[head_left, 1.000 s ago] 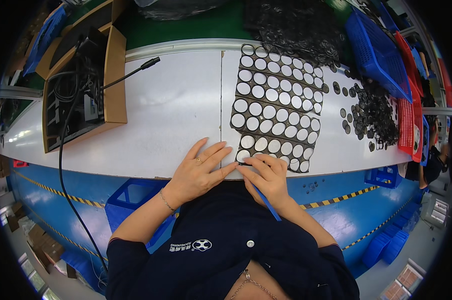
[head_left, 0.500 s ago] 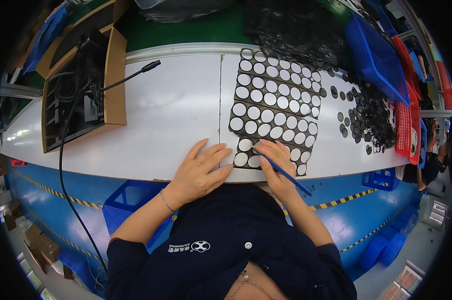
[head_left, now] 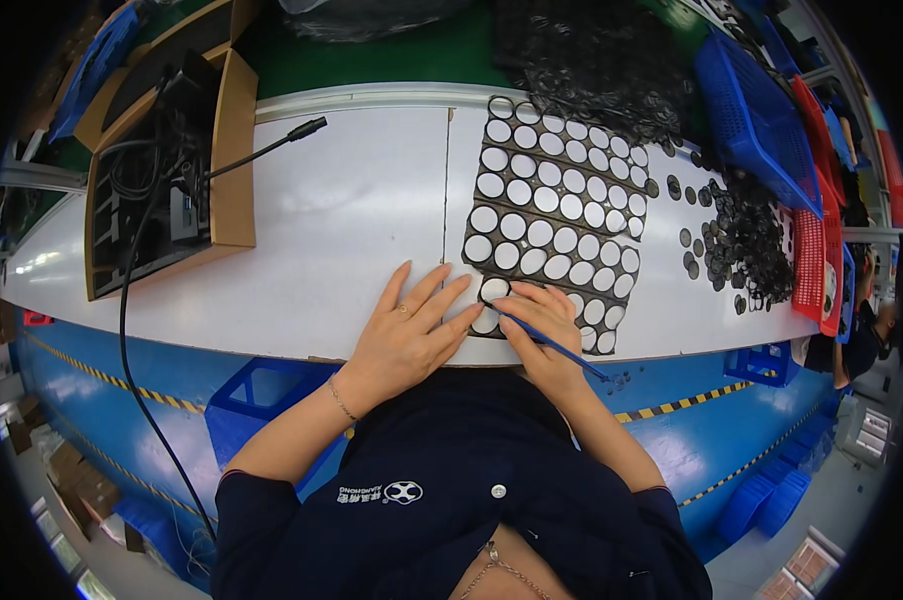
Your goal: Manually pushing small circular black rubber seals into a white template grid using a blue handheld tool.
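Note:
My right hand [head_left: 550, 345] is closed round a slim blue pen-like tool [head_left: 560, 348]; its exact kind I cannot make out. The dark tip points left, at a round opening near the left end of the nearest dark sheet [head_left: 485, 272]. Round openings in rows run through this sheet, with white showing through. My left hand [head_left: 404, 330] lies open on the white table, fingers spread. Its thumb reaches the sheet's left edge, close to the tool's tip. Part of the nearest row is hidden under my right hand.
Loose black discs [head_left: 717, 235] are heaped on the right, beside blue [head_left: 752, 120] and red baskets [head_left: 808, 255]. Black plastic [head_left: 597, 65] lies at the back. A cardboard box [head_left: 234, 150] of cables stands left, a black cable [head_left: 124, 330] hanging over the table's front edge.
My right hand has shifted slightly left and down, and the tool's tip has moved left toward my left thumb. My left hand has moved a little toward the sheet.

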`<state>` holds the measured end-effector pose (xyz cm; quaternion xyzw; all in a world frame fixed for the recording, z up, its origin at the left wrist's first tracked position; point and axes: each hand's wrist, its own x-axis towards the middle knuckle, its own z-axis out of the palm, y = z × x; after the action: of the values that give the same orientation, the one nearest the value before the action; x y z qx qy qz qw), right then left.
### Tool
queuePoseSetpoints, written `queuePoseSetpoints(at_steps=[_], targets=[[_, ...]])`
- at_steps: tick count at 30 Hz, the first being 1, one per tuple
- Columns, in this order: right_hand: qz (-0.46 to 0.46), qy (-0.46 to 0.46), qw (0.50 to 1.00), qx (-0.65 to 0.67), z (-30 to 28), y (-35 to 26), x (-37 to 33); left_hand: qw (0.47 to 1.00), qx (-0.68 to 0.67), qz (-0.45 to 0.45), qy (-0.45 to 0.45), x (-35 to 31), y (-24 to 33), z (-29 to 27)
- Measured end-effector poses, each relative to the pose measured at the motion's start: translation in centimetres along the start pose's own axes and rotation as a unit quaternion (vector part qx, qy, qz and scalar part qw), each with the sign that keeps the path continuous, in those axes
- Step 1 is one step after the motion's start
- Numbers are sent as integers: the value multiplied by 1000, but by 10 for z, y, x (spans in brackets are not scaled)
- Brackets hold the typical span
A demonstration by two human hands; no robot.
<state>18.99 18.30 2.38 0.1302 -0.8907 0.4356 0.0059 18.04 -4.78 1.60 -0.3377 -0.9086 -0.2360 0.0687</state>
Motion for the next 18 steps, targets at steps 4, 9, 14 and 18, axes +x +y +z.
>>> queuePoseSetpoints(at_steps=[4, 9, 14, 18], targets=[[-5, 4, 1000, -12, 1, -1, -1, 1000, 0, -2, 1, -2, 2, -1], [-54, 14, 997, -60, 4, 3, -1, 1000, 3, -3, -5, -1, 0, 0], [-211, 55, 946, -240, 9, -2, 10, 1000, 27, -6, -2, -1, 1, 0], [-183, 159, 947, -209, -13, 18, 43, 999, 33, 2, 4, -3, 1, -4]])
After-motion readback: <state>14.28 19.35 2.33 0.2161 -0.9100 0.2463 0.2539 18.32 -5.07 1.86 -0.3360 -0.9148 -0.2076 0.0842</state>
